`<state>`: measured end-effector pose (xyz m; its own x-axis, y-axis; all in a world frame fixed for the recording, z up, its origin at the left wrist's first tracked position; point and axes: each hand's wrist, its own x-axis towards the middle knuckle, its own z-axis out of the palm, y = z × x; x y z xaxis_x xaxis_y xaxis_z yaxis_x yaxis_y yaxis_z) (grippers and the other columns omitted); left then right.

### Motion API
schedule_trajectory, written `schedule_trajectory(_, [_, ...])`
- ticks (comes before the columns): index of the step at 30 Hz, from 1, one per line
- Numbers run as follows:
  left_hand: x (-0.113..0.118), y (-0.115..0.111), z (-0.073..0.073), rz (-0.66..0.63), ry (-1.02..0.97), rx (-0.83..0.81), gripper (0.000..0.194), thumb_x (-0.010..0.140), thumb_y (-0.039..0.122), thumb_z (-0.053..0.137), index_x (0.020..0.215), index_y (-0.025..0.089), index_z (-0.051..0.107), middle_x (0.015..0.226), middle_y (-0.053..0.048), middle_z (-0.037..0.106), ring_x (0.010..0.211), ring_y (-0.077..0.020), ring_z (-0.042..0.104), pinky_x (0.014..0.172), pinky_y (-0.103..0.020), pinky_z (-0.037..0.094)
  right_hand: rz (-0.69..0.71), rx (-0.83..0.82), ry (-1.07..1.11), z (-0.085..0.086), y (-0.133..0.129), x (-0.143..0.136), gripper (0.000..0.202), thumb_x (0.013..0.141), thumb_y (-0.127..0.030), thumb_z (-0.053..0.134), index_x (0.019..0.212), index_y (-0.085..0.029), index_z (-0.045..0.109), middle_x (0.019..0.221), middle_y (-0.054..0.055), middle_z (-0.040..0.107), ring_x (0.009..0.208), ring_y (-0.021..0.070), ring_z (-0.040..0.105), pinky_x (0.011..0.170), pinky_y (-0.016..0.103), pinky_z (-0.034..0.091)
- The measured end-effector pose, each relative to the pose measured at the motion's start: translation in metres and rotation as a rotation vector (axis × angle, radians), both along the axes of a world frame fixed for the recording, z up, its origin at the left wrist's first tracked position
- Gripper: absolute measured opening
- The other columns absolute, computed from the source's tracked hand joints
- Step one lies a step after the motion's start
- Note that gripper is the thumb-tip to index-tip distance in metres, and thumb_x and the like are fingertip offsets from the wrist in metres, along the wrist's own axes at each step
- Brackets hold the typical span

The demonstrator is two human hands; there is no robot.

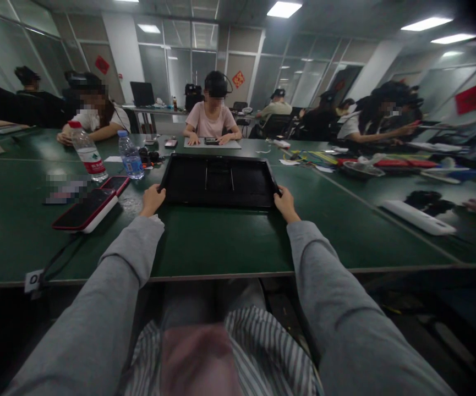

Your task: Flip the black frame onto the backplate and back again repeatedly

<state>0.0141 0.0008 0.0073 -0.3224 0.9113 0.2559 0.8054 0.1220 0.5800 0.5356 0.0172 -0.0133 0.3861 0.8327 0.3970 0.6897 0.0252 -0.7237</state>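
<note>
A black rectangular tray-like panel [184,181] with a raised rim is held in front of me over the green table. Two thin pale lines and a darker recessed part show in its middle. My left hand [153,199] grips its left edge, and my right hand [286,203] has hold of the right edge, fingers closed round the rim on both sides. Most of the fingertips are hidden behind the panel. Whether its far side touches the tabletop, I cannot tell.
Left of the panel stand a red-capped bottle [90,155] and a blue-capped water bottle [131,159]. Nearer lies a red-edged phone [85,209] on a white block. A white power strip [418,218] lies at right. Across the table sits a person [213,118]; others are around.
</note>
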Motion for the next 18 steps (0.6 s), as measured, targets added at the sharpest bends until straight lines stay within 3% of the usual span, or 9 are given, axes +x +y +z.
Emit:
schedule_trajectory(5, [0.006,-0.008,0.004,0.037,0.024,-0.019,0.049,0.103,0.040,0.058,0.144,0.013,0.066,0.138,-0.022,0.074,0.132,-0.0361,0.068,0.110,-0.045,0.051,-0.005,-0.008,-0.011,-0.002,0.004,0.002,0.059,0.083,-0.017,0.052,0.141,-0.011,0.065,0.134,0.021,0.074,0.129,0.0341,0.068,0.120,0.056,0.048])
schedule_trajectory(9, [0.006,-0.011,0.010,0.072,0.066,-0.065,0.048,0.104,0.048,0.057,0.135,0.014,0.070,0.136,-0.024,0.074,0.131,-0.0388,0.068,0.108,-0.047,0.051,-0.006,-0.019,-0.009,-0.002,0.006,0.002,0.056,0.085,-0.018,0.054,0.140,-0.010,0.065,0.135,0.022,0.073,0.130,0.0343,0.067,0.121,0.055,0.046])
schedule_trajectory(14, [-0.001,-0.009,0.011,0.073,0.118,-0.107,0.049,0.103,0.056,0.055,0.118,0.015,0.078,0.125,-0.023,0.077,0.125,-0.0397,0.070,0.104,-0.046,0.053,0.029,0.041,0.100,-0.002,0.009,0.007,0.052,0.088,-0.035,0.063,0.137,-0.016,0.065,0.127,0.017,0.074,0.125,0.0329,0.068,0.119,0.059,0.048])
schedule_trajectory(18, [-0.009,-0.007,0.007,0.082,0.114,-0.073,0.050,0.103,0.053,0.057,0.124,0.013,0.078,0.129,-0.022,0.077,0.126,-0.0387,0.070,0.105,-0.045,0.053,0.077,0.015,0.253,0.004,0.007,0.015,0.054,0.090,-0.048,0.068,0.136,-0.020,0.066,0.115,0.012,0.075,0.115,0.0313,0.071,0.112,0.058,0.055])
